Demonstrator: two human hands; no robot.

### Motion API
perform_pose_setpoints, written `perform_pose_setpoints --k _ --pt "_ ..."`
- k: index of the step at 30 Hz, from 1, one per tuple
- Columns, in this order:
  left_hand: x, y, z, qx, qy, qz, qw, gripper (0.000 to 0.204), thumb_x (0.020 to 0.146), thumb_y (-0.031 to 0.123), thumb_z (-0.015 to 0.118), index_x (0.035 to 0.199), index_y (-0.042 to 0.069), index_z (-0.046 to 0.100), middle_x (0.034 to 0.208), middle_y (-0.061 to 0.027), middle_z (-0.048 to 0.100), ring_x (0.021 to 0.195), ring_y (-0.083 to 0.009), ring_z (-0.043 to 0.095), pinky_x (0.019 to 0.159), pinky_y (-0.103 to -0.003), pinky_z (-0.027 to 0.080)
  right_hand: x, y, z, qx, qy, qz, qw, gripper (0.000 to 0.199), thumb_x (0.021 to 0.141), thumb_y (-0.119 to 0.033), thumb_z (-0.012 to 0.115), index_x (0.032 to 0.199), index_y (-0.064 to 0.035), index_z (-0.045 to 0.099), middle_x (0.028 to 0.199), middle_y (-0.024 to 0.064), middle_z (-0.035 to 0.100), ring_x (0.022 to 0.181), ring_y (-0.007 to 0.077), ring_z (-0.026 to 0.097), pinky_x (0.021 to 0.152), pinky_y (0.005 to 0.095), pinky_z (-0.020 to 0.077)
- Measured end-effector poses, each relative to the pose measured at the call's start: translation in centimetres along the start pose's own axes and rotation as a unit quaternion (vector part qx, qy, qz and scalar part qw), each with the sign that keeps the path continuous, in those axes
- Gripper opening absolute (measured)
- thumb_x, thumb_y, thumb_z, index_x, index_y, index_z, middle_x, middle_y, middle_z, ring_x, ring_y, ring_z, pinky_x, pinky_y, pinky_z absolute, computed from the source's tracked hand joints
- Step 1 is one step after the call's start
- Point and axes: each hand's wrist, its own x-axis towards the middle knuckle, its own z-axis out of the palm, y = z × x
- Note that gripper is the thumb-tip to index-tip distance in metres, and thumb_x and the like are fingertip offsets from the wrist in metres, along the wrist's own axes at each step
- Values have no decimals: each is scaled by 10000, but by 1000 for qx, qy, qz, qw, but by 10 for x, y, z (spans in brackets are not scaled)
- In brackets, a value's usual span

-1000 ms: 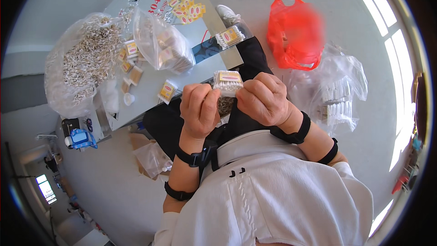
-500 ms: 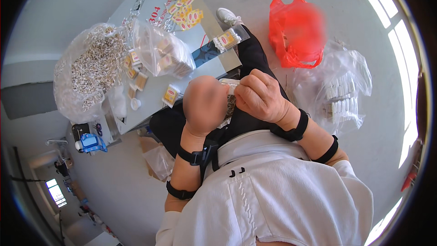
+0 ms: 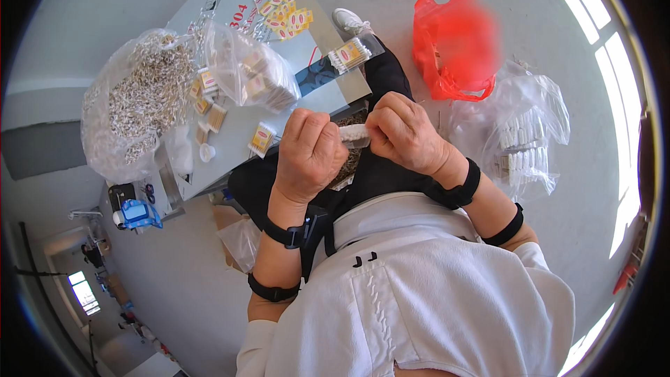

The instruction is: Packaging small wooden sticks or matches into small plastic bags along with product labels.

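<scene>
Left hand: my left hand (image 3: pixel 310 157) is curled closed, its fingers pinching one end of a small white packet (image 3: pixel 354 134) held over my lap.
Right hand: my right hand (image 3: pixel 405 132) is closed too, gripping the other end of the same packet, so both hands meet just in front of my body.
Packet: pale and slim, lying across between my fingertips; what is inside I cannot tell.
Lap: a dark mass of small bits (image 3: pixel 349 160) lies just beneath my hands.
Table: the grey table (image 3: pixel 244 132) stands right before my knees, with little yellow-and-white packs (image 3: pixel 262 137) scattered on it.
Clear bags: one bag of packs (image 3: pixel 251 73) sits on the table; a bigger bag of pale loose pieces (image 3: pixel 136 101) bulges at its left end.
Floor, right: a red plastic bag (image 3: pixel 453 45) and a clear bag of white bundles (image 3: pixel 520 139) lie well apart from my hands.
</scene>
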Motion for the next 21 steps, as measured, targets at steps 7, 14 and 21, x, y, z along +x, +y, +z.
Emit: perform_pose_setpoints --k 7,14,21 --pt "-6 -3 -11 1 23 -16 1000 190 615 -94 594 781 -15 545 800 -112 519 695 -273 520 595 -347 456 -11 6 -16 52 5 130 990 143 710 -16 621 816 -10 525 780 108 503 672 232 533 589 333 467" --pt "1 2 -17 -97 79 -32 992 212 741 -79 622 943 -16 606 944 -140 591 785 -269 606 670 -314 511 -2 18 7 661 -161 517 520 797 871 -627 415 1202 97 445 985 221 619 840 248 657 656 302 557" --pt "0 17 -16 -187 134 -154 961 133 860 15 582 988 -18 576 961 -143 611 811 -202 599 727 -292 502 6 4 23 766 -28 475 432 302 905 -115 537 1156 54 536 1037 121 633 937 180 631 852 307 499"
